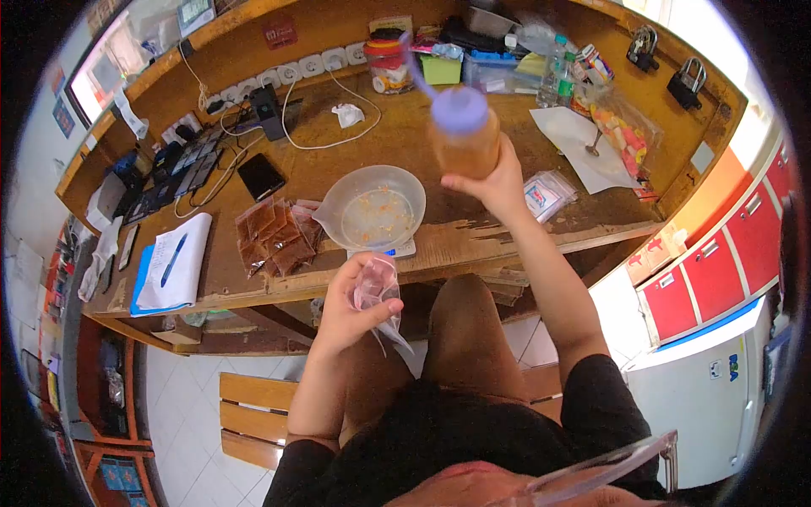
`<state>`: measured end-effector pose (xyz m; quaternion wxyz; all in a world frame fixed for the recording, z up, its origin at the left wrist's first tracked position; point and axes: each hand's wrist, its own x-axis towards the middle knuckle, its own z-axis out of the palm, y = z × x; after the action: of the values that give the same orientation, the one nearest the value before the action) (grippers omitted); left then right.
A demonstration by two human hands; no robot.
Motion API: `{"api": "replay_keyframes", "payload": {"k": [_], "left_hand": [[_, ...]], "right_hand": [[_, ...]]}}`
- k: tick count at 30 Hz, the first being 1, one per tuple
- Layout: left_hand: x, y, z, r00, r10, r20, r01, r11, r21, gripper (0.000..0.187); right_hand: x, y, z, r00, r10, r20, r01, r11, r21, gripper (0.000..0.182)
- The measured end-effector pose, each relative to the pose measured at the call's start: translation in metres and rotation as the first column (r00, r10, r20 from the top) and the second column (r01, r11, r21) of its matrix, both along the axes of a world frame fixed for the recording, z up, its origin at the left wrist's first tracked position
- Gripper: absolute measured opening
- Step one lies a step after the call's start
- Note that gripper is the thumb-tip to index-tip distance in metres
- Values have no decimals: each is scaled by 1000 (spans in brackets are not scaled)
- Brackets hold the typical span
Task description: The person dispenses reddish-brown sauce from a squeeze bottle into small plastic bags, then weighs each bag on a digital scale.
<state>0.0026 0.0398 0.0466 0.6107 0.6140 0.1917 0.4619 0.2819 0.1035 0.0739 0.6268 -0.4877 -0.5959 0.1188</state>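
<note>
Fingers wrapped round it, my right hand (494, 182) holds up a bottle (465, 144) of brown contents with a purple lid and strap, above the desk. My left hand (355, 308) grips a clear plastic bag (378, 286) at the desk's front edge. Between and beyond the hands, a translucent bowl (372, 207) with small crumbs inside stands on a white scale (405, 251), mostly hidden beneath it. Left of the bowl lie several flat packets (274, 237) of brown contents.
A notebook (176, 262) with a blue pen lies at the desk's left. Behind it are a black phone (260, 177) and white cables. Plastic packs (547, 196), white paper (583, 148), bottles (557, 80) and a bag of colourful items (621, 139) occupy the right side.
</note>
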Motion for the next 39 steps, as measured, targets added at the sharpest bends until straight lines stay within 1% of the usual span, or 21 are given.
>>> {"api": "replay_keyframes", "payload": {"k": [1, 2, 4, 5, 7, 8, 10, 11, 13, 16, 18, 26, 29, 31, 32, 33, 34, 35, 37, 38, 39], "left_hand": [[-1, 3, 4, 1000, 3, -1, -3, 1000, 2, 46], [-1, 5, 11, 996, -85, 9, 85, 996, -1, 44], [-1, 8, 19, 986, -167, 21, 167, 986, -15, 42], [-1, 10, 21, 977, -213, 9, 213, 977, -21, 41], [1, 12, 24, 964, -267, -4, 267, 963, -33, 39], [3, 12, 26, 952, -306, 22, 307, 948, -82, 39], [8, 12, 29, 934, -353, 50, 356, 926, -128, 39], [10, 12, 30, 930, -363, 51, 367, 918, -150, 40], [14, 13, 30, 925, -375, 54, 379, 910, -171, 41], [14, 18, 26, 922, -383, 54, 385, 895, -227, 46], [15, 20, 26, 903, -406, 142, 430, 868, -250, 54], [12, 30, 21, 907, -392, 156, 421, 865, -274, 59], [11, 36, 27, 914, -379, 144, 404, 879, -252, 57], [11, 40, 37, 914, -378, 146, 404, 886, -229, 55], [10, 41, 42, 953, -287, 95, 301, 934, -192, 51], [11, 43, 48, 981, -190, 49, 195, 969, -149, 46], [11, 48, 53, 979, -188, 76, 195, 977, -83, 42], [12, 53, 60, 979, -189, 78, 195, 978, -80, 42], [14, 61, 71, 991, 83, -102, -65, 984, 166, 44], [14, 66, 71, 984, 138, -110, -115, 975, 192, 47], [12, 70, 68, 984, 142, -111, -119, 974, 195, 47]], "right_hand": [[-6, -13, 6, 966, -105, 235, 82, 991, 105, 86], [-8, -22, 10, 966, -100, 237, 76, 991, 107, 86], [-5, -37, 18, 745, -259, 615, -6, 919, 394, 72], [-2, -42, 24, 746, -254, 616, -7, 922, 388, 72], [5, -51, 38, 553, -380, 741, -78, 862, 501, 54], [6, -55, 46, 551, -382, 742, -71, 865, 497, 54], [12, -61, 64, 384, -487, 785, -165, 800, 577, 37], [14, -64, 73, 379, -490, 785, -160, 801, 577, 37], [15, -67, 90, 237, -582, 777, -254, 735, 628, 31], [14, -72, 107, 189, -570, 800, -301, 742, 599, 26], [12, -74, 114, 186, -557, 809, -320, 744, 586, 26], [13, -69, 114, 203, -510, 836, -349, 760, 548, 28], [15, -62, 102, 250, -500, 829, -291, 778, 557, 41], [13, -62, 91, 368, -287, 884, -152, 920, 362, 66], [12, -58, 84, 367, -290, 884, -150, 919, 364, 66], [11, -54, 74, 461, -218, 860, -115, 946, 302, 73], [10, -49, 65, 552, -149, 821, -89, 968, 236, 80], [7, -44, 57, 550, -152, 821, -89, 967, 238, 80], [3, -34, 42, 789, -39, 614, 13, 999, 47, 88], [4, -28, 34, 790, -38, 612, 10, 999, 49, 88], [6, -23, 28, 862, -69, 503, 66, 998, 24, 89]]}}
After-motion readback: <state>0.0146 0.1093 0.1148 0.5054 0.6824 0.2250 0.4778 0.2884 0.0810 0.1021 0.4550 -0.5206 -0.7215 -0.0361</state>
